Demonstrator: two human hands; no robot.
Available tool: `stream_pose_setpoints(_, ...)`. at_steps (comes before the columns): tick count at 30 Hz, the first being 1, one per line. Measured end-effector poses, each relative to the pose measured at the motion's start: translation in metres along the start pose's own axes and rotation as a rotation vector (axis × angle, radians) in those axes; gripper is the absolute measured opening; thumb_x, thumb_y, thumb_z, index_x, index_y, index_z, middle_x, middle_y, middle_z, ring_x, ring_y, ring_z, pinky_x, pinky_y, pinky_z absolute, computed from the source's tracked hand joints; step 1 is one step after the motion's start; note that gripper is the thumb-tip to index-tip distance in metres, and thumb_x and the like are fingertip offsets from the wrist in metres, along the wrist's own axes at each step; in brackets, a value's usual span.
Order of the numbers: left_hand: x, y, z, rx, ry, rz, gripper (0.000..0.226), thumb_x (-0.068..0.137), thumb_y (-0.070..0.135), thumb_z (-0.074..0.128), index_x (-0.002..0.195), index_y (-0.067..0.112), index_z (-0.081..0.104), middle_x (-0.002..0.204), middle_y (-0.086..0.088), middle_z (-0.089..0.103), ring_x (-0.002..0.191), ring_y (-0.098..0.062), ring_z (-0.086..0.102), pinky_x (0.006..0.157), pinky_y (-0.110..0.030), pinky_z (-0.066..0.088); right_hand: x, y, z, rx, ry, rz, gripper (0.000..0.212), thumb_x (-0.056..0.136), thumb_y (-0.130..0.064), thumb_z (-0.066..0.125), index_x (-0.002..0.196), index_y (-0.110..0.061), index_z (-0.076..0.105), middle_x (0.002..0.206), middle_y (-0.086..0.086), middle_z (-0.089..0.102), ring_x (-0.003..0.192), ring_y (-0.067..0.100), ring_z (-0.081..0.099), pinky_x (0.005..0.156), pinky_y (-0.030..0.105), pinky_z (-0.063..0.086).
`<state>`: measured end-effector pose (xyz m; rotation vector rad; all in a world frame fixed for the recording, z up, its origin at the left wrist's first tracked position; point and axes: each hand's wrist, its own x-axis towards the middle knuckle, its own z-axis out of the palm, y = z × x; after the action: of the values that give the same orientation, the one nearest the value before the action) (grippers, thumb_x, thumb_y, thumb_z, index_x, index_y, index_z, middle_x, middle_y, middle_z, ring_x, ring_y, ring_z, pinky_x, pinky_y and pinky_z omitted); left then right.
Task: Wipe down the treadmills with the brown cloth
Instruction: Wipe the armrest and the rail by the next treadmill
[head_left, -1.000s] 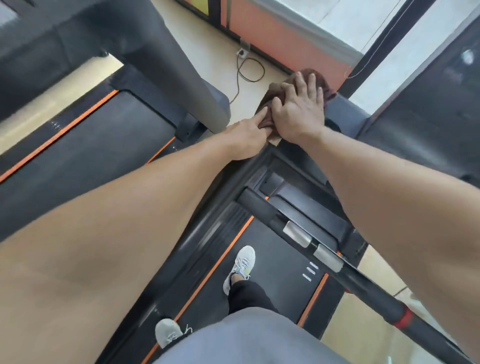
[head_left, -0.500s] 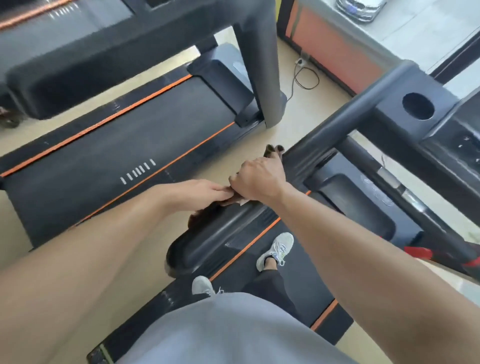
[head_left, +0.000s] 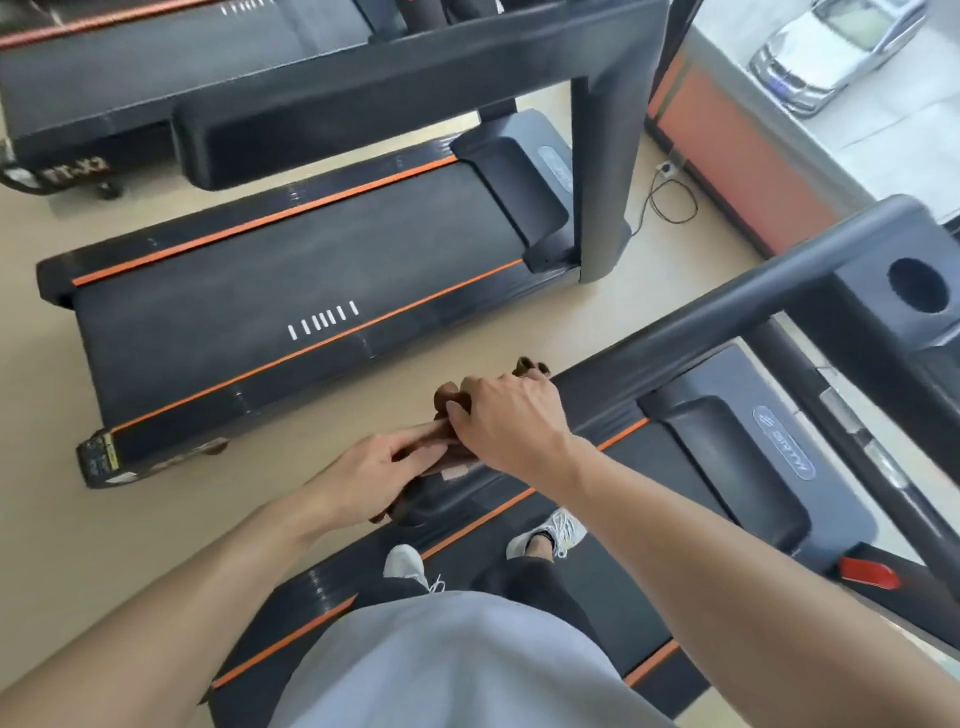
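A second ago my hands were up at the far end of the handrail (head_left: 691, 332), near the upright, with my right hand (head_left: 511, 423) spread flat on the cloth (head_left: 451, 397); since then I have dragged the cloth back along the rail toward me, and it now sits close to the near end of that rail. I take that to mean this pass along the rail is nearly finished, and the rest of the treadmill (head_left: 727, 467) under my feet, plus the neighbouring treadmill (head_left: 291, 291) to my left, are yet to be wiped. My right hand is curled over the top of the rail with the brown cloth bunched beneath it, folds poking out past my knuckles on the far side. My left hand (head_left: 374, 467) lies lower, its fingers fairly straight and laid along the trailing part of the cloth; whether the thumb pinches the fabric underneath I cannot make out, since the hand itself covers it.
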<state>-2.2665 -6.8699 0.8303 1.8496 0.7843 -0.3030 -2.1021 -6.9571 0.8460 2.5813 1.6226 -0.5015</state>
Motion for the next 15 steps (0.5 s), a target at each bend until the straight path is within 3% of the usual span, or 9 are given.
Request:
stream_pose_setpoints(2, 0.019, 0.019, 0.009, 0.029, 0.0, 0.054, 0.037, 0.105, 0.045, 0.047, 0.139, 0.058, 0.047, 0.124, 0.039, 0.059, 0.102, 0.013, 0.059, 0.085, -0.006, 0.04, -0.001, 0.029, 0.0, -0.01, 0.055, 0.044, 0.035, 0.106, -0.046, 0.037, 0.1, -0.023, 0.064, 0.092, 0.004, 0.074, 0.093, 0.026, 0.068, 0.101, 0.04, 0.036)
stream_pose_setpoints(5, 0.066, 0.054, 0.032, 0.137, -0.039, 0.121, 0.049, 0.097, 0.065, 0.043, 0.143, 0.069, 0.029, 0.147, 0.028, 0.049, 0.133, -0.005, 0.049, 0.112, -0.032, 0.04, 0.001, 0.087, 0.003, 0.033, 0.199, 0.148, 0.034, 0.104, -0.048, 0.04, 0.1, -0.024, 0.064, 0.095, -0.002, 0.074, 0.105, 0.02, 0.066, 0.109, 0.036, 0.034)
stream_pose_setpoints(8, 0.119, 0.104, 0.059, 0.23, -0.068, 0.21, 0.056, 0.084, 0.077, 0.033, 0.137, 0.081, 0.012, 0.151, 0.022, 0.047, 0.136, -0.015, 0.05, 0.112, -0.044, 0.041, 0.004, 0.152, 0.0, 0.089, 0.362, 0.241, 0.029, 0.105, -0.042, 0.045, 0.105, -0.025, 0.068, 0.105, -0.006, 0.074, 0.115, 0.015, 0.064, 0.117, 0.034, 0.029)
stream_pose_setpoints(15, 0.223, 0.225, 0.116, 0.32, -0.052, 0.278, 0.055, 0.1, 0.061, 0.032, 0.147, 0.068, 0.005, 0.157, 0.016, 0.034, 0.135, -0.032, 0.048, 0.109, -0.051, 0.041, 0.023, 0.293, -0.026, 0.188, 0.542, 0.395, 0.03, 0.108, -0.034, 0.044, 0.124, -0.022, 0.066, 0.125, -0.002, 0.068, 0.132, 0.016, 0.055, 0.123, 0.04, 0.029)
